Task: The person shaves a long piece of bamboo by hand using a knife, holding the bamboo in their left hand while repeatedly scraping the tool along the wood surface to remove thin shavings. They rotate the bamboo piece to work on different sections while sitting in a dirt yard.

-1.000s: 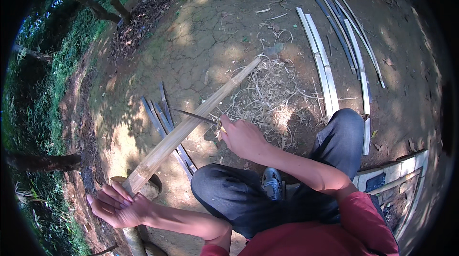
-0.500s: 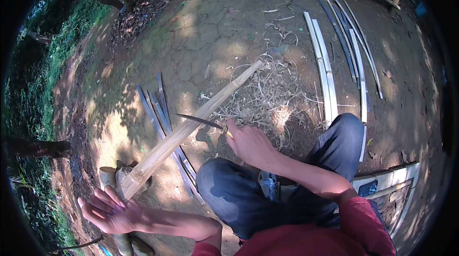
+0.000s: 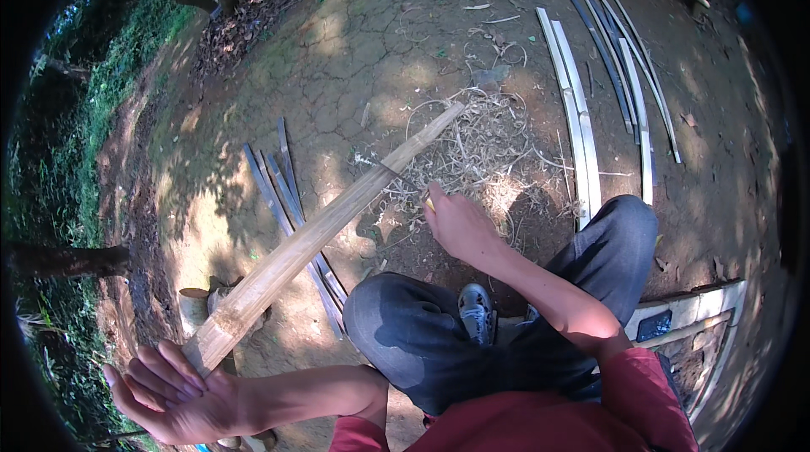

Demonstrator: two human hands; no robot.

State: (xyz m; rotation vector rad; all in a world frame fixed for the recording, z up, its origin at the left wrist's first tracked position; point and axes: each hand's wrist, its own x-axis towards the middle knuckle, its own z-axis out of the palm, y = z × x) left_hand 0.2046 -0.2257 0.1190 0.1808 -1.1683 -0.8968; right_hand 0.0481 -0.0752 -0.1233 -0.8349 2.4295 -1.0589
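Note:
A long pale bamboo strip (image 3: 312, 233) slants from the lower left up to a heap of shavings. At its near end is my left hand (image 3: 181, 393), palm up, with the fingers curled around that end. My right hand (image 3: 464, 228) is closed around a knife (image 3: 409, 182) with a bit of yellow handle showing. The knife's dark blade meets the strip toward its far end, and a thin curl of shaving shows by the blade tip. Part of the handle is hidden by my fingers.
Curly bamboo shavings (image 3: 485, 148) pile under the far end. Dark split strips (image 3: 274, 191) lie to the left, more pale strips (image 3: 574, 106) to the right. A cut log (image 3: 192, 309) stands by my left hand. A framed piece (image 3: 696, 317) holding a dark phone-like slab (image 3: 654, 325) sits lower right.
My left hand has shifted down and left with the strip's near end, which now looks higher. My right hand and the knife have moved up and right along the strip.

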